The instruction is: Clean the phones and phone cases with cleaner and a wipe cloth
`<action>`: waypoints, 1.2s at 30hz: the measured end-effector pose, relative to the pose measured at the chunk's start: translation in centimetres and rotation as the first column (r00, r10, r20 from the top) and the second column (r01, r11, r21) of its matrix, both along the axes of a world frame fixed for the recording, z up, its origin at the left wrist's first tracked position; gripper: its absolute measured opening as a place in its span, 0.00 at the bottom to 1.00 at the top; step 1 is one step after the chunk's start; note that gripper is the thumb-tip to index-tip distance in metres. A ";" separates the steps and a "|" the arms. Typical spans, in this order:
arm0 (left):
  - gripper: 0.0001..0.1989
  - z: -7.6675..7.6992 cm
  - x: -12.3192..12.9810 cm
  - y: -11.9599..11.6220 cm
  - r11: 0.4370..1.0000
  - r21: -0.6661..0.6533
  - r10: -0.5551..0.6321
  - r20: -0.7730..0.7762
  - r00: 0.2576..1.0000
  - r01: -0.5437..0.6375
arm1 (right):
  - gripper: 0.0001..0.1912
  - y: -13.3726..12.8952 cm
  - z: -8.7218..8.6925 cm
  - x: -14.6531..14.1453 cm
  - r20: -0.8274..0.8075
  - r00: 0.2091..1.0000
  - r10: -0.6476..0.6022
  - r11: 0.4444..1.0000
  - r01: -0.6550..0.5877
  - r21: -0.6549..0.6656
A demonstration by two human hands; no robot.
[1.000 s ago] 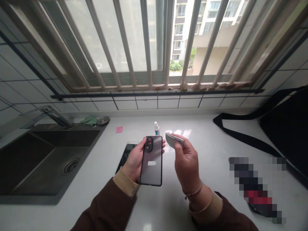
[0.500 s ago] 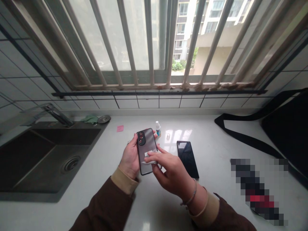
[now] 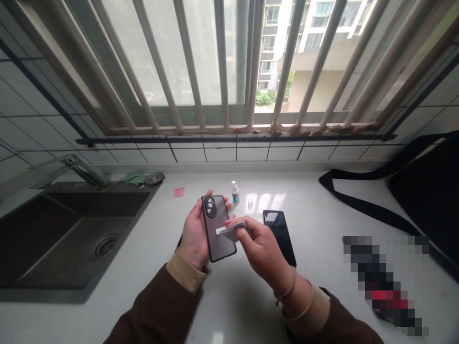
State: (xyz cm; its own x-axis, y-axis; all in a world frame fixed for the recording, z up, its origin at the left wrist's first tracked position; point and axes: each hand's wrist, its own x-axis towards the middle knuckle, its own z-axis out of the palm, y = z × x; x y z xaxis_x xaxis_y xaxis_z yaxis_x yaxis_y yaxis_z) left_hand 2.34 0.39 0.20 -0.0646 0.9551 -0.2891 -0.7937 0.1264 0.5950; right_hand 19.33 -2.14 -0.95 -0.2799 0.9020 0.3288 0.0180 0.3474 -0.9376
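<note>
My left hand [image 3: 195,234] is wrapped round a translucent phone case [image 3: 216,248] with a black rim, held tilted above the counter. Light and fingers show through its camera holes, so it looks like a case without a phone in it. Between the thumb and fingers of my right hand [image 3: 260,243] is a folded grey cleaning cloth [image 3: 233,231] with a white tag, over the lower right part of the case. Whether cloth and case touch is unclear. A black phone [image 3: 279,236] lies on the counter beside my right hand.
Behind the case stand a small white spray bottle [image 3: 234,193] and its clear cap [image 3: 250,204]. A pink paper square [image 3: 178,192] lies on the white counter [image 3: 154,248]. The sink [image 3: 81,294] is at left; a black strap [image 3: 362,200] and a blurred-out item [image 3: 387,286] are at right.
My right hand has turned and lifted slightly, from fingers laid flat on the case to a pinch on the cloth. The fingers of my left hand have shifted behind the case.
</note>
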 end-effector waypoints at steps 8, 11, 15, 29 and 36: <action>0.26 -1.7 0.8 -0.1 0.990 0.136 0.081 -0.374 0.924 -0.032 | 0.13 0.1 -0.7 -0.7 0.077 0.996 0.044 0.996 -0.038 -0.082; 0.29 -2.3 0.5 0.1 0.987 0.160 0.113 -0.566 0.817 -0.026 | 0.12 0.7 -0.9 -0.3 0.184 0.981 -0.063 0.998 0.066 -0.012; 0.29 -3.6 -0.2 0.5 0.992 0.112 0.060 -0.800 0.598 0.051 | 0.11 1.4 -1.3 0.0 0.382 0.916 -0.120 0.992 0.122 0.019; 0.21 -5.0 0.7 -0.6 0.923 0.185 0.238 -0.964 -0.122 0.336 | 0.14 1.7 -3.9 0.1 0.676 0.690 -0.260 0.961 0.119 0.249; 0.14 -5.2 0.5 -1.0 0.935 0.170 0.244 -0.945 -0.217 0.313 | 0.14 2.0 -3.7 0.2 0.753 0.597 -0.276 0.957 0.101 0.271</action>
State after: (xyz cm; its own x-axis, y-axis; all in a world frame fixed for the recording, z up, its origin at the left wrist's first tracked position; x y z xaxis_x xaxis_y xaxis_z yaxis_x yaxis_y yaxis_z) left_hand 2.88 -0.62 -4.96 0.0454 0.9517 0.3036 0.7618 -0.2296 0.6058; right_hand 19.57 -0.18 -4.63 -0.3373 0.9127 0.2305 0.7924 0.4075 -0.4539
